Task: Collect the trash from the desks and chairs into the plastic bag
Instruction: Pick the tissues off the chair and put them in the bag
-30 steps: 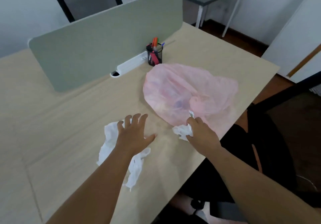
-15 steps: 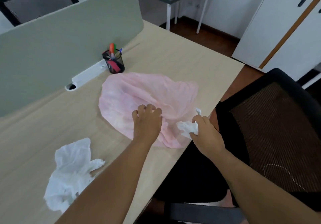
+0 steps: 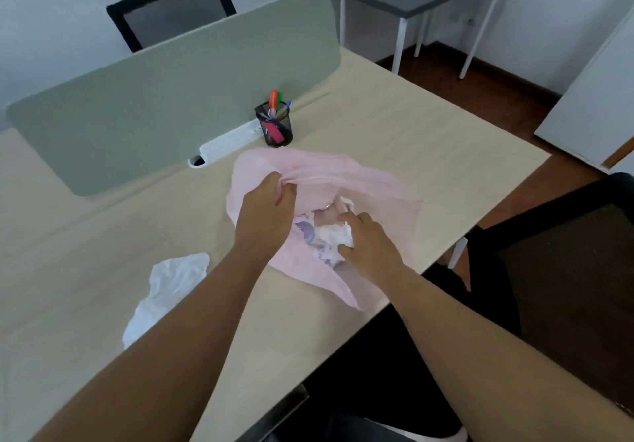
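the pink plastic bag (image 3: 370, 180) lies on the desk (image 3: 429, 132), its rim pinched up by the left hand (image 3: 264, 215). a crumpled tissue (image 3: 334, 235) is gripped at its mouth by the right hand (image 3: 368, 242). if the rim slips, the tissue may miss.

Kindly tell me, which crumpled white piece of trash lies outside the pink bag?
The larger crumpled white sheet lying on the beige desk, in no hand; the smaller white wad is held by the right hand inside the pink plastic bag.
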The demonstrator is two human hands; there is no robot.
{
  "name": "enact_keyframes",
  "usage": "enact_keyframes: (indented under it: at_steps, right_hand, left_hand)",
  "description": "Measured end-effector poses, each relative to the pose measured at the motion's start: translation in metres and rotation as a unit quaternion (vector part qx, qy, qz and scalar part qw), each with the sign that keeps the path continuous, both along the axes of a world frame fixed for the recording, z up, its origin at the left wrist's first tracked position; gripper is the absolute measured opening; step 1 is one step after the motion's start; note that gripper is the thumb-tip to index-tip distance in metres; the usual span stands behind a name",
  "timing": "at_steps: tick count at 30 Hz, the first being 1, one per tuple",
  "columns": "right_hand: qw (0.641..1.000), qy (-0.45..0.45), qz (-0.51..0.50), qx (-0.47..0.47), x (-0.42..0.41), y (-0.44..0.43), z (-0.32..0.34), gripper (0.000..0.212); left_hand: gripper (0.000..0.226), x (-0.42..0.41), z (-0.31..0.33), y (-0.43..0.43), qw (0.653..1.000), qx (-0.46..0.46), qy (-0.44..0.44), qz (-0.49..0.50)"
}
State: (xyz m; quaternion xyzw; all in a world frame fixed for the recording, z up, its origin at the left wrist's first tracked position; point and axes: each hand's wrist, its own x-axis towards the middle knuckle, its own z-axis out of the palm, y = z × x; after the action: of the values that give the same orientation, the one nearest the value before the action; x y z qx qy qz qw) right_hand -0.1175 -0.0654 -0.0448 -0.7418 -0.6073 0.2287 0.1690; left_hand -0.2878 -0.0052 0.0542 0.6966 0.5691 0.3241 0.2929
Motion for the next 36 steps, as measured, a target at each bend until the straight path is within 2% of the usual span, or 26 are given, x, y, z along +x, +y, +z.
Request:
enact_keyframes:
  at_steps: [3, 5, 8, 11, 13, 15, 16, 17, 19, 21, 22, 23, 25, 27, 28, 30, 32, 34, 36]
  right_hand:
    - [0.994, 0.038, 0.092, -0.047, -0.009, 0.01, -0.011, 0.085]
    - [0.991, 0.054, 0.119, -0.016, -0.012, 0.01, -0.016, 0.088]
    - [0.99, 0.068, 0.121, 0.034, -0.011, 0.005, -0.014, 0.079]
    - [0.993, 0.05, 0.103, 0.024, -0.015, -0.005, -0.013, 0.072]
    - [0.997, -0.009, 0.077, 0.0, -0.022, -0.013, -0.011, 0.064]
    - [0.99, -0.116, 0.079, -0.003, -0.03, -0.019, -0.008, 0.051]
    - [0.991, -0.112, 0.073, 0.007, -0.036, -0.021, -0.006, 0.044]
    - [0.996, -0.067, 0.056, 0.008, -0.043, -0.021, -0.005, 0.038]
    - [0.996, 0.087, -0.006, -0.01, -0.06, -0.02, 0.001, 0.037]
    - [0.969, 0.237, -0.059, -0.021, -0.084, -0.022, 0.01, 0.052]
    - [0.959, 0.271, -0.075, -0.019, -0.097, -0.025, 0.013, 0.061]
    - [0.96, 0.269, -0.081, -0.002, -0.11, -0.028, 0.014, 0.065]
    - [0.97, 0.214, -0.083, 0.077, -0.133, -0.038, 0.018, 0.06]
    - [0.974, 0.094, -0.085, 0.188, -0.152, -0.048, 0.024, 0.044]
    - [0.964, 0.009, -0.081, 0.254, -0.159, -0.051, 0.026, 0.033]
    - [0.913, -0.165, -0.095, 0.362, -0.173, -0.055, 0.027, 0.023]
    - [0.878, -0.258, -0.152, 0.374, -0.185, -0.056, 0.033, 0.038]
    - [0.882, -0.282, -0.2, 0.32, -0.189, -0.051, 0.044, 0.058]
    - [0.904, -0.27, -0.218, 0.249, -0.19, -0.042, 0.055, 0.061]
  left_hand:
    - [0.034, -0.008, 0.0, -0.003, 1.0, -0.005, 0.014, 0.02]
    - [0.034, -0.016, -0.001, -0.005, 0.999, -0.007, 0.018, 0.028]
    - [0.032, -0.031, -0.004, -0.006, 0.999, -0.007, 0.028, 0.033]
    - [0.027, -0.049, -0.003, -0.004, 0.999, 0.002, 0.039, 0.034]
    - [0.029, -0.061, -0.002, -0.003, 0.998, 0.008, 0.047, 0.031]
    - [0.034, -0.074, -0.001, -0.001, 0.998, 0.016, 0.062, 0.028]
    - [0.035, -0.081, -0.001, -0.001, 0.997, 0.02, 0.068, 0.025]
    - [0.037, -0.088, 0.0, 0.0, 0.997, 0.024, 0.071, 0.02]
    - [0.037, -0.104, 0.0, 0.004, 0.996, 0.028, 0.078, 0.009]
    - [0.036, -0.121, 0.0, 0.011, 0.995, 0.033, 0.091, -0.009]
    - [0.035, -0.13, 0.0, 0.015, 0.994, 0.037, 0.096, -0.02]
    - [0.032, -0.139, 0.0, 0.021, 0.994, 0.042, 0.099, -0.033]
    - [0.026, -0.156, 0.0, 0.033, 0.992, 0.049, 0.096, -0.058]
    - [0.024, -0.173, 0.0, 0.043, 0.99, 0.065, 0.088, -0.084]
    - [0.023, -0.181, -0.002, 0.048, 0.988, 0.078, 0.09, -0.098]
    - [0.021, -0.196, -0.005, 0.055, 0.982, 0.098, 0.104, -0.123]
    - [0.021, -0.209, -0.007, 0.058, 0.978, 0.104, 0.118, -0.139]
    - [0.019, -0.22, -0.008, 0.058, 0.978, 0.1, 0.115, -0.143]
    - [0.015, -0.233, -0.009, 0.058, 0.979, 0.095, 0.106, -0.145]
